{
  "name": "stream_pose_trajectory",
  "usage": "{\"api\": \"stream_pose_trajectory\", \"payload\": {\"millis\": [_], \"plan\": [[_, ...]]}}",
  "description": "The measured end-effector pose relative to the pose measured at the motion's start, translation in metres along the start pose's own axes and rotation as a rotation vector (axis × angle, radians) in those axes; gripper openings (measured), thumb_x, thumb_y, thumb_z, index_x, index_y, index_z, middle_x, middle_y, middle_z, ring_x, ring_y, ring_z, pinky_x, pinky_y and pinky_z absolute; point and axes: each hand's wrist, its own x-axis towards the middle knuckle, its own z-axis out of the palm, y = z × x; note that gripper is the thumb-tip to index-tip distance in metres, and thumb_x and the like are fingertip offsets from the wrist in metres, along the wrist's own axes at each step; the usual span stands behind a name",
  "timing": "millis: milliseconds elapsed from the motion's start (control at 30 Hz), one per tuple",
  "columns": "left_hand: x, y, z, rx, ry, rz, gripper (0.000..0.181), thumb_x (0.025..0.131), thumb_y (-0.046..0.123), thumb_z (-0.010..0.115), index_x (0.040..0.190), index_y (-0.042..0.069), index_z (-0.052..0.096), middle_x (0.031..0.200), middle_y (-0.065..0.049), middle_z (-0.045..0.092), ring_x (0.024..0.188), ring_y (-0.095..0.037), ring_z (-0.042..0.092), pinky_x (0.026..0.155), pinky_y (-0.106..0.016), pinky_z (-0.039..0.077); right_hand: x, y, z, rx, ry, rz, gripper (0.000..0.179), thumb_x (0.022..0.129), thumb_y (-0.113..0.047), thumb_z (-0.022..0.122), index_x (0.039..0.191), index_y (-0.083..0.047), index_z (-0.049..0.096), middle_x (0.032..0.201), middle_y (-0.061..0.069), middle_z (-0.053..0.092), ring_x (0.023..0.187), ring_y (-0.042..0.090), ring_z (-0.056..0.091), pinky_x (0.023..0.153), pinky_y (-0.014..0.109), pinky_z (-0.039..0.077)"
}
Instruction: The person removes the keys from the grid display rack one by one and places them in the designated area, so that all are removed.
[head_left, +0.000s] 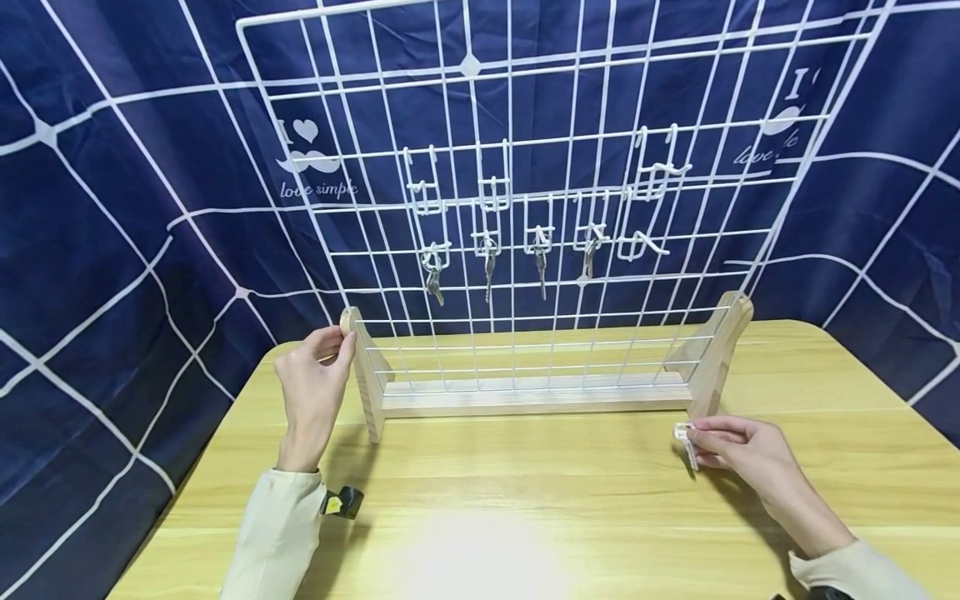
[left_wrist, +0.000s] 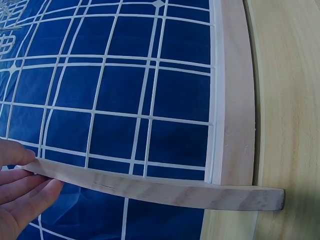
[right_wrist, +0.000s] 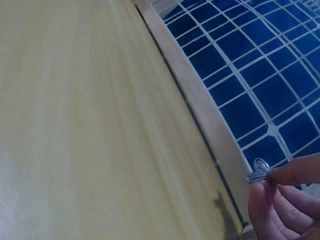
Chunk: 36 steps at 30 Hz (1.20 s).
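My left hand (head_left: 313,390) pinches the upper end of the left wooden side stand (head_left: 366,379) between thumb and fingers; the left wrist view shows the same grip on the wooden bar (left_wrist: 150,192). At the right, near the foot of the other side stand (head_left: 723,354), my right hand (head_left: 742,450) pinches a small bunch of keys (head_left: 686,444). The right wrist view shows its ring (right_wrist: 261,164) standing above the fingertips. Between the stands rises a white wire grid (head_left: 555,337). Keys (head_left: 542,271) hang from several lower hooks on it.
More white hooks (head_left: 423,198) sit higher on the grid, and one lower hook (head_left: 641,244) at the right holds no keys. A wooden crossbar (head_left: 525,400) joins the stands on the wood-grain table (head_left: 480,467). Dark blue cloth (head_left: 187,150) with white lines hangs behind.
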Motion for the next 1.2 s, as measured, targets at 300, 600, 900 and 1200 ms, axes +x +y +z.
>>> {"api": "stream_pose_trajectory", "payload": {"millis": [300, 600, 900, 1200], "plan": [[0.0, -0.001, 0.001, 0.009, 0.002, -0.004, 0.018, 0.086, 0.007, 0.072, 0.094, -0.009, 0.071, 0.086, -0.021, 0.072, 0.075, -0.031, 0.072, 0.063, 0.001, 0.044, 0.01, 0.008, -0.003, -0.104, 0.009, 0.108, 0.008, 0.089, -0.001, 0.064, 0.096, 0.002, 0.068, 0.078, -0.003, 0.069, 0.069, 0.006, 0.066, 0.066, 0.025, 0.06], [-0.001, -0.002, 0.001, -0.002, 0.008, 0.002, 0.017, 0.086, 0.008, 0.071, 0.094, -0.008, 0.071, 0.085, -0.02, 0.072, 0.074, -0.032, 0.072, 0.062, 0.0, 0.045, 0.011, 0.006, 0.004, -0.31, 0.012, 0.074, 0.031, 0.087, -0.009, 0.068, 0.104, 0.017, 0.063, 0.08, 0.006, 0.073, 0.066, 0.008, 0.067, 0.063, 0.026, 0.06], [-0.001, -0.001, 0.001, -0.009, 0.0, -0.01, 0.016, 0.086, 0.006, 0.071, 0.092, -0.009, 0.071, 0.086, -0.02, 0.072, 0.074, -0.031, 0.072, 0.062, 0.0, 0.045, 0.014, -0.002, 0.006, -0.56, 0.032, 0.02, 0.028, 0.084, -0.01, 0.068, 0.1, 0.013, 0.067, 0.08, 0.012, 0.073, 0.064, 0.012, 0.068, 0.059, 0.024, 0.058], [-0.001, -0.001, 0.001, -0.004, 0.002, -0.01, 0.017, 0.086, 0.007, 0.071, 0.093, -0.008, 0.071, 0.086, -0.02, 0.072, 0.075, -0.031, 0.072, 0.062, 0.001, 0.044, 0.015, -0.001, 0.008, -0.566, 0.024, 0.008, 0.026, 0.085, -0.009, 0.067, 0.1, 0.012, 0.067, 0.08, 0.013, 0.073, 0.064, 0.013, 0.069, 0.059, 0.023, 0.058]]}}
